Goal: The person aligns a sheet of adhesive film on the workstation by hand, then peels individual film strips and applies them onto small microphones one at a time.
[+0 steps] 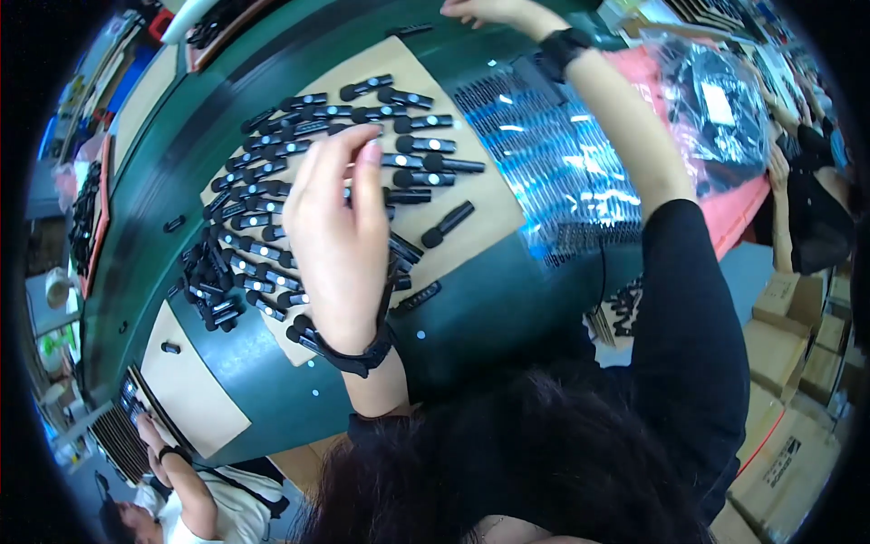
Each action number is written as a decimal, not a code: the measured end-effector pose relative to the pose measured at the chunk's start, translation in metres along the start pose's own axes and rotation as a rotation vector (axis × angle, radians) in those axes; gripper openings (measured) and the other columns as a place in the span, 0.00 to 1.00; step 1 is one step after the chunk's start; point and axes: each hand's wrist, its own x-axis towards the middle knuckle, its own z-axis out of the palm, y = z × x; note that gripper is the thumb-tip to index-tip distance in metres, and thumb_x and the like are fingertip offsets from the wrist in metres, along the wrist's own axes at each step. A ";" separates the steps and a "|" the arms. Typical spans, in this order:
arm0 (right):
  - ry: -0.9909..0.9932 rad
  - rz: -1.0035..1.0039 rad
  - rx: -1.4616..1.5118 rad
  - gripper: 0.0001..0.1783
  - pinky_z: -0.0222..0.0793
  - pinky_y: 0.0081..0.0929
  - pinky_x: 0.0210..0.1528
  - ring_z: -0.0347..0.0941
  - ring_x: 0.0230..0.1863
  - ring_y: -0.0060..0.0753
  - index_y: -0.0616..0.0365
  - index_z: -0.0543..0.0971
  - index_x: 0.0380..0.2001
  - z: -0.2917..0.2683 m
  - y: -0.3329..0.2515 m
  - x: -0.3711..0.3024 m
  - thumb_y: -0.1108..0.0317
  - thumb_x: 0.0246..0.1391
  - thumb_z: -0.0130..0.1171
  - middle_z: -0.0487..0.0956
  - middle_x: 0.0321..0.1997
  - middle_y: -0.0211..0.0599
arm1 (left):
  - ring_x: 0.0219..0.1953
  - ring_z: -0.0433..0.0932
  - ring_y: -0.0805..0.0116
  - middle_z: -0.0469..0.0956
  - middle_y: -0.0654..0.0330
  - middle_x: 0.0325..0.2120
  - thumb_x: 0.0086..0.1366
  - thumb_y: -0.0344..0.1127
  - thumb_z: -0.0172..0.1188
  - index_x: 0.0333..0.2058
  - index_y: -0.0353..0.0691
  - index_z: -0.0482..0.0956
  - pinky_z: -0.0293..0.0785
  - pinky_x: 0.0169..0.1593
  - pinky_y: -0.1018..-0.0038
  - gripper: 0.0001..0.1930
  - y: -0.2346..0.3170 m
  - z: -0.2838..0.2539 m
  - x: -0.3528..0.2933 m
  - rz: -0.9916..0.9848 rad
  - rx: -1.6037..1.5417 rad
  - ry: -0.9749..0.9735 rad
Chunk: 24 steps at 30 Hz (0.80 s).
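Observation:
My left hand (pixel 333 231), with a black band at its wrist, hangs over rows of small black microphones (pixel 426 145). Its fingers curl in and the index fingertip meets the thumb; whatever may be between them is hidden. The microphones have rounded heads and pale bands, and lie on a tan board (pixel 485 204). One microphone (pixel 448 225) lies apart near the board's right side. My right hand (pixel 489 11) reaches to the far edge of the view, partly cut off, its visible fingers apart and bare. Near it a dark slim piece (pixel 410 30) lies on the green table (pixel 507 308).
Right of the board lie packed rows of dark pieces in shiny blue plastic (pixel 553 154). Beyond is a clear bag (pixel 716 109) on pink sheeting. A heap of black parts (pixel 208 276) and a second tan board (pixel 195 385) are left. Co-workers sit both sides; cartons (pixel 779 453) stand right.

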 end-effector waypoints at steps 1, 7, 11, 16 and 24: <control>-0.081 -0.110 0.109 0.10 0.68 0.17 0.25 0.70 0.23 0.21 0.62 0.75 0.34 -0.012 0.014 -0.013 0.67 0.50 0.52 0.75 0.24 0.32 | 0.28 0.72 0.62 0.72 0.54 0.26 0.56 0.28 0.52 0.33 0.33 0.72 0.68 0.32 0.72 0.07 0.006 0.009 -0.001 0.011 -0.016 -0.024; -0.156 -0.300 -0.448 0.19 0.61 0.26 0.32 0.65 0.32 0.34 0.56 0.68 0.24 -0.015 0.066 -0.144 0.54 0.40 0.62 0.64 0.29 0.36 | 0.34 0.71 0.56 0.72 0.53 0.27 0.46 0.22 0.50 0.28 0.32 0.72 0.68 0.36 0.66 0.08 0.038 0.090 -0.036 0.360 0.000 -0.515; -0.085 -0.203 -0.461 0.24 0.60 0.31 0.34 0.63 0.33 0.43 0.57 0.64 0.25 0.008 0.093 -0.182 0.54 0.36 0.64 0.61 0.31 0.41 | 0.33 0.71 0.58 0.70 0.52 0.25 0.44 0.25 0.51 0.24 0.33 0.72 0.70 0.35 0.67 0.06 0.027 0.152 -0.063 0.470 0.095 -0.624; -0.020 -0.189 -0.483 0.27 0.62 0.33 0.35 0.65 0.34 0.49 0.58 0.64 0.25 0.010 0.102 -0.187 0.50 0.32 0.66 0.63 0.32 0.44 | 0.29 0.72 0.55 0.71 0.52 0.22 0.43 0.23 0.50 0.21 0.32 0.70 0.70 0.33 0.66 0.03 0.027 0.173 -0.065 0.422 0.059 -0.671; -0.020 -0.219 -0.450 0.25 0.58 0.30 0.30 0.61 0.29 0.41 0.58 0.62 0.26 0.009 0.101 -0.188 0.57 0.34 0.66 0.60 0.30 0.39 | 0.26 0.72 0.64 0.71 0.56 0.19 0.39 0.28 0.53 0.18 0.35 0.74 0.70 0.28 0.72 0.05 0.052 0.147 -0.071 0.524 0.055 -0.467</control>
